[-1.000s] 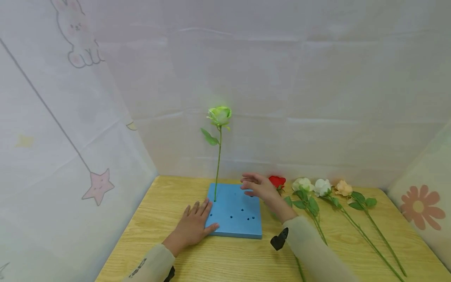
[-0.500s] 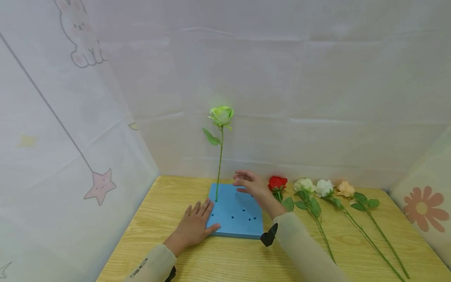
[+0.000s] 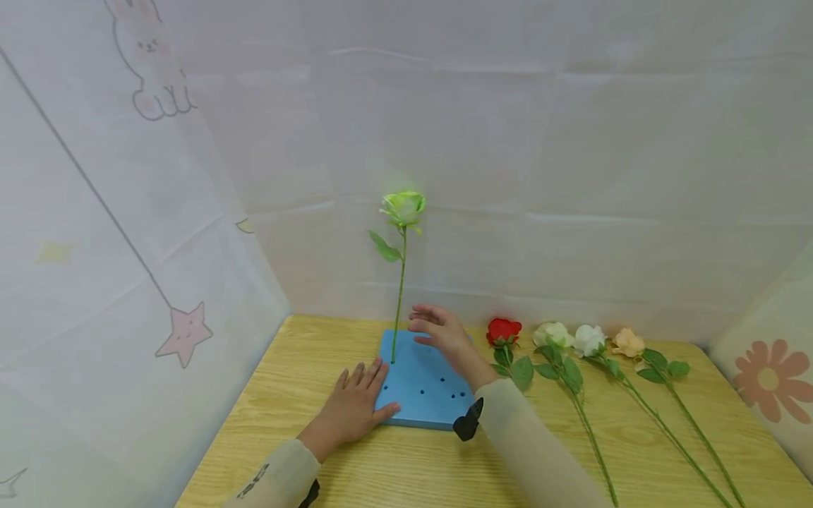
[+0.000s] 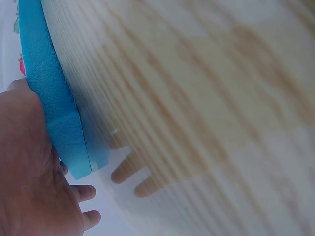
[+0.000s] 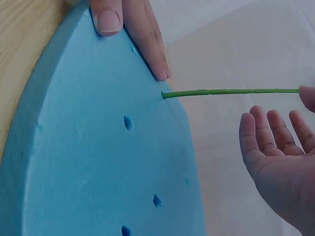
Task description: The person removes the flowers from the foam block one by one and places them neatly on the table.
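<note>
A green rose (image 3: pixel 404 208) stands nearly upright with its stem (image 5: pixel 231 92) in a hole of the blue foam board (image 3: pixel 413 409). My left hand (image 3: pixel 349 409) rests flat at the board's left edge, fingers spread, its thumb over the front left corner. Above the board's back part hovers my right hand (image 3: pixel 444 339), just right of the stem, fingers loosely curved and holding nothing. In the right wrist view, the right thumb (image 5: pixel 307 98) overlaps the stem where it leaves the picture. Several small holes dot the board.
Right of the board, a red rose (image 3: pixel 504 331), a cream rose (image 3: pixel 554 334), a white rose (image 3: pixel 589 340) and a peach rose (image 3: pixel 629 343) lie on the wooden table (image 3: pixel 305 353), stems towards the front. A pale curtain (image 3: pixel 571 141) closes off the back.
My right hand has moved left across the board, away from the red rose and closer to the green rose's stem. The left hand has stayed on the board's edge.
</note>
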`<state>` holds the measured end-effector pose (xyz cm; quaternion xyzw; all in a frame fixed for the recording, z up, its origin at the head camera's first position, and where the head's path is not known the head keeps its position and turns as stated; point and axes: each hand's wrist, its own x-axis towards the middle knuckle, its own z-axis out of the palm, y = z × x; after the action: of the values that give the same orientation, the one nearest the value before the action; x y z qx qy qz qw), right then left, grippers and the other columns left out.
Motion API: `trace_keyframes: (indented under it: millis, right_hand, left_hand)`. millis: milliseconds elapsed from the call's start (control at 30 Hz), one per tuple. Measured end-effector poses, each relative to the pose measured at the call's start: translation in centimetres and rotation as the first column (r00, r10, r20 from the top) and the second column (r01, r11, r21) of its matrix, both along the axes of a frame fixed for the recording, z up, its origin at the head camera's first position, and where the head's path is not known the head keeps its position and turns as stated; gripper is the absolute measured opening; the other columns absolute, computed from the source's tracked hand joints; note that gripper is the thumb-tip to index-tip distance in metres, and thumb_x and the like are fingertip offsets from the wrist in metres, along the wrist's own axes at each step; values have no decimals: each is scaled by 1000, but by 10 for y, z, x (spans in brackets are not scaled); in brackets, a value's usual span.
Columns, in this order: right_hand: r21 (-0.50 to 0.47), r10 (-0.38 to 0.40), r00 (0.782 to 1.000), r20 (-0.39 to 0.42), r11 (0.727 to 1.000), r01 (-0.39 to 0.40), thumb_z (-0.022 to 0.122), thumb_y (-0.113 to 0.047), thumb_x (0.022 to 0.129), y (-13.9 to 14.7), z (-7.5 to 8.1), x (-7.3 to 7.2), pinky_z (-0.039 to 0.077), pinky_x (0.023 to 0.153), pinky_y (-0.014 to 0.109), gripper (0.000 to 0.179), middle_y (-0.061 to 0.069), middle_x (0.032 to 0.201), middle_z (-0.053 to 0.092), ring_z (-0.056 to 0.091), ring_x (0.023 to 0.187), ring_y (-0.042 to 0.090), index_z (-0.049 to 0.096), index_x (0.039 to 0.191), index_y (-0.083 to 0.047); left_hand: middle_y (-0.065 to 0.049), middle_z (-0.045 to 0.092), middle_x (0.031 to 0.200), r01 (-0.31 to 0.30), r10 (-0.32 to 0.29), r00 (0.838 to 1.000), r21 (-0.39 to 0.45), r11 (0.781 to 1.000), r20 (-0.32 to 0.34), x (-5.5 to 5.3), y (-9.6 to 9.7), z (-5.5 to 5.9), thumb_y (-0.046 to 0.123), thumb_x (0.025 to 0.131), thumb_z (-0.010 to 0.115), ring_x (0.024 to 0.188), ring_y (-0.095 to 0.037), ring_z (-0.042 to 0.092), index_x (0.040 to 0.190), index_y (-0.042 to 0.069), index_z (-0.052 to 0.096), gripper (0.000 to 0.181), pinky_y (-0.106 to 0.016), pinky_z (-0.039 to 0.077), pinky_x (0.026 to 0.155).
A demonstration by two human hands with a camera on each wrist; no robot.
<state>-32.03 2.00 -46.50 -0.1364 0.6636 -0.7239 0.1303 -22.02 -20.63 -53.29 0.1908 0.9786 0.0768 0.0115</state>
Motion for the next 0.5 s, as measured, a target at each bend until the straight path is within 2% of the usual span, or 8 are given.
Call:
trace_keyframes:
  millis: [233, 500]
  right_hand:
    - [-33, 1, 1000, 21, 999, 0, 69, -17, 98, -11, -2, -3, 50, 104, 47, 49, 14, 140, 60, 57, 129, 37, 54, 144, -9]
    - [-63, 7, 999, 43, 998, -4, 68, -15, 99, -21, -5, -7, 45, 108, 52, 56, 15, 142, 58, 57, 129, 30, 47, 150, -4]
  left_hand:
    - [-13, 21, 168, 25, -24, 999, 23, 999, -27, 1, 0, 2, 69, 101, 35, 149, -47, 26, 162, 8, 24, 88, -69, 22, 115]
    - [-11, 19, 169, 17, -17, 1000, 23, 1000, -7, 1, 1, 2, 70, 101, 33, 150, -46, 25, 163, 9, 23, 88, -67, 21, 116]
